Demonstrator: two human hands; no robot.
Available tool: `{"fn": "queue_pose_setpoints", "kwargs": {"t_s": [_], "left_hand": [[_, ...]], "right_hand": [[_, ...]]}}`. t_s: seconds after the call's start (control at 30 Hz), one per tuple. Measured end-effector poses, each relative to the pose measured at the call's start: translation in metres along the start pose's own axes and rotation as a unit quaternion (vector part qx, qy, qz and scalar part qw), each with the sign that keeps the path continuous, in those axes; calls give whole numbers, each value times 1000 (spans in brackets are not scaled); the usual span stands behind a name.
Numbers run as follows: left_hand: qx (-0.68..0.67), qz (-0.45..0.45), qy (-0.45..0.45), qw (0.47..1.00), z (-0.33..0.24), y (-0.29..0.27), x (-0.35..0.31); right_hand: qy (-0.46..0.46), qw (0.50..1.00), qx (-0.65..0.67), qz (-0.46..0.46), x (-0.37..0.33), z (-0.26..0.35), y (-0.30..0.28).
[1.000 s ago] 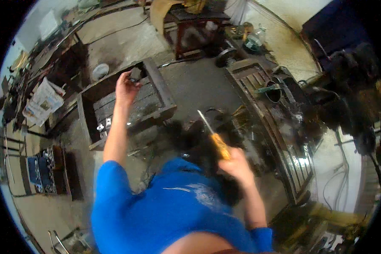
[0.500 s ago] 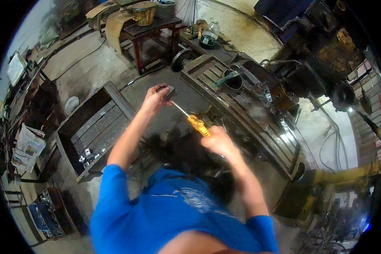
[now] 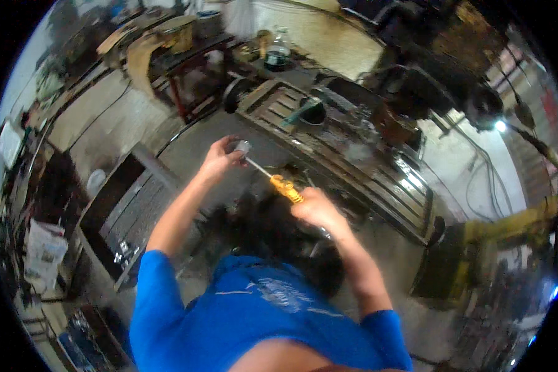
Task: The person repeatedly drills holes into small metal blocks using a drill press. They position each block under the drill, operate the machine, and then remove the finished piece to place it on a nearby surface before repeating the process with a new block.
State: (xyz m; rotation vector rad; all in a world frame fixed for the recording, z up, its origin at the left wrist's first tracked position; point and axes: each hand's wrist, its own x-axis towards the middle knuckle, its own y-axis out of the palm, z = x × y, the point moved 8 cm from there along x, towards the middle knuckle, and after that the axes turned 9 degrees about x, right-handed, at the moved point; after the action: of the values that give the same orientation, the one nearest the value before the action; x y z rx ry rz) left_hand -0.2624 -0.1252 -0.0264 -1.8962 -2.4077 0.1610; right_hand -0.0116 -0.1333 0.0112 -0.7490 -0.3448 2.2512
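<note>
My left hand point(image 3: 220, 158) is closed on a small shiny metal part point(image 3: 243, 147) pinched between thumb and fingers. My right hand point(image 3: 318, 209) grips a yellow air blow gun point(image 3: 285, 188); yellow coils show beside the fingers. Its long thin metal nozzle point(image 3: 257, 166) points up and left, its tip close to the metal part. Whether the tip touches the part, I cannot tell. Both hands are held in front of my blue shirt, above the dark, stained floor.
A slatted metal-framed bench point(image 3: 328, 146) runs along the right, bearing a dark pot with a green handle point(image 3: 313, 111). Left of me is a wooden tray point(image 3: 93, 223) with small metal parts point(image 3: 125, 251). A glass jar point(image 3: 278, 49) stands at the back. A yellow machine part point(image 3: 477, 242) sits at right.
The view has shifted, so the surroundings slide left. The metal part has turned in my left hand and now shows a bright face. The blow gun stays in my right hand, aimed at it.
</note>
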Motion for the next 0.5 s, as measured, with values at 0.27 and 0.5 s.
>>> {"fn": "queue_pose_setpoints", "kwargs": {"t_s": [0.27,0.5], "left_hand": [[-94,138,-56,984,-18,106,23],[346,131,218,903,-72,255,85]], "right_hand": [[-8,995,97,-21,-55,-81,-48],[83,965,111,-221,-114,-142,-130]]}}
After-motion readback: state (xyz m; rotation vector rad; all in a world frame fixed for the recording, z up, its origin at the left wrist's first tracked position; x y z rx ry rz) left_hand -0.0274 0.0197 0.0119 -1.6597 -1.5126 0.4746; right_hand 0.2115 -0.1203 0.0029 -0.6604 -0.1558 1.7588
